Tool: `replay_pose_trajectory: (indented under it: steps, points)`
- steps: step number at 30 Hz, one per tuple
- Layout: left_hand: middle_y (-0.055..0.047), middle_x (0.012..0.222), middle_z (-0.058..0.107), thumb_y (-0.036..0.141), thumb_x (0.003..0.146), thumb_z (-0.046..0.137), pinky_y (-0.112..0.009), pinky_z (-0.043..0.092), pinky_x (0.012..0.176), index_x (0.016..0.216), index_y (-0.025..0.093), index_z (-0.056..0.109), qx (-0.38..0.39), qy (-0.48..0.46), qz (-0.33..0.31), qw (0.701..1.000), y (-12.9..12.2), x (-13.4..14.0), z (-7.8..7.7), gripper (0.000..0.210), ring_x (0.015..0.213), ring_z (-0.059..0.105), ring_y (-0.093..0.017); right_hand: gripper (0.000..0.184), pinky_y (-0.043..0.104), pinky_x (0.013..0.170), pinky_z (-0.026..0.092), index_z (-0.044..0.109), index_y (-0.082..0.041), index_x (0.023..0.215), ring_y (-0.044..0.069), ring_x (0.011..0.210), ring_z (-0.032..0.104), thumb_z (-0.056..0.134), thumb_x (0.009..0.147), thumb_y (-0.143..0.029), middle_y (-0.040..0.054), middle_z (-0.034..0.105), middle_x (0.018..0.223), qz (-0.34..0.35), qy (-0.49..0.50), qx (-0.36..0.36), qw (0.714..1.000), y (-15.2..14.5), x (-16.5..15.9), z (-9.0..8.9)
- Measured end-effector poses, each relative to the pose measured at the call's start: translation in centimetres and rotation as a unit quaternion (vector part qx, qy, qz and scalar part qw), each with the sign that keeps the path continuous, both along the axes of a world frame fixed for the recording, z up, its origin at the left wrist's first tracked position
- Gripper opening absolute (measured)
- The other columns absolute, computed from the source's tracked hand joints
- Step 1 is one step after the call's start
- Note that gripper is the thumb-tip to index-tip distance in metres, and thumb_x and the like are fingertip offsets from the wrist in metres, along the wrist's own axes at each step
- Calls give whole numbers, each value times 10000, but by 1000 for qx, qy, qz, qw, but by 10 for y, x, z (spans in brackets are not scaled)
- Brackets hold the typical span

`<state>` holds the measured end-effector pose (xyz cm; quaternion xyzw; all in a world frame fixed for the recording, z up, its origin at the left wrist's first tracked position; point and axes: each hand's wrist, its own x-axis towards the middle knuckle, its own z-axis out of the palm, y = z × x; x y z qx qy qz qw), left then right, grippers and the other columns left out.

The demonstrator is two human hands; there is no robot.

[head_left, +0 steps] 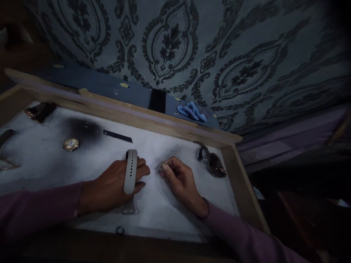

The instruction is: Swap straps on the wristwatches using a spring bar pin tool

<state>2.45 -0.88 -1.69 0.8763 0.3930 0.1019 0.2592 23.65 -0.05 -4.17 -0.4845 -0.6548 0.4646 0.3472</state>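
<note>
My left hand (109, 186) is bent round a light grey perforated watch strap (131, 171), which stands up across its fingers. The strap's other end hangs below the palm near the white work surface, and I cannot make out whether a watch case is in the hand. Facing it, my right hand (179, 179) pinches a thin metal pin-like tool (158, 172) between thumb and forefinger. Its tip points left toward the left fingers, with a small gap between the hands. Most of the tool is hidden by the fingers.
A wooden rim (109, 102) borders the white surface (153, 204). On it lie a gold watch (71, 144), a dark flat blade-like strip (117, 136), sunglasses (216, 166), a dark-strapped watch (203, 152) and a small black ring (120, 230). Behind the rim are a phone-like black slab (157, 101) and blue cloth (192, 111).
</note>
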Motion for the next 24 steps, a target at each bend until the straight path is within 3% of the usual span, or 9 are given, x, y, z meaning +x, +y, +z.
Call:
replay_pose_trajectory:
  steps: [5, 9, 11, 24]
  points:
    - [-48, 997, 589, 178, 918, 479, -392, 465, 765, 1021, 177, 569, 7, -9, 7, 1000, -1, 0, -4, 137, 880, 552, -223, 194, 246, 539, 405, 530, -190, 780, 131, 577, 535, 475, 956, -253, 5, 585, 653, 34, -84, 95, 991, -2, 1, 4]
    - [-44, 982, 584, 174, 921, 474, -384, 463, 760, 1020, 179, 571, 8, -19, 9, 1000, -2, 0, -6, 139, 872, 561, -219, 177, 260, 574, 422, 525, -195, 789, 144, 611, 542, 459, 946, -147, 18, 581, 680, 96, -142, 249, 953, -5, 1, 4]
    - [-48, 992, 584, 175, 920, 479, -389, 468, 756, 1031, 175, 572, 4, -13, 7, 1000, -1, 0, -5, 145, 872, 568, -224, 180, 262, 585, 430, 524, -197, 805, 146, 626, 543, 444, 947, -119, 24, 585, 699, 105, -156, 286, 940, -6, 0, 3]
    - [-53, 1023, 590, 184, 924, 475, -415, 481, 759, 1052, 168, 578, -14, 14, 4, 1000, -1, 1, -1, 165, 892, 565, -235, 182, 240, 554, 400, 513, -191, 768, 123, 581, 517, 475, 936, -133, 1, 549, 667, 85, -128, 233, 960, -4, 0, 2]
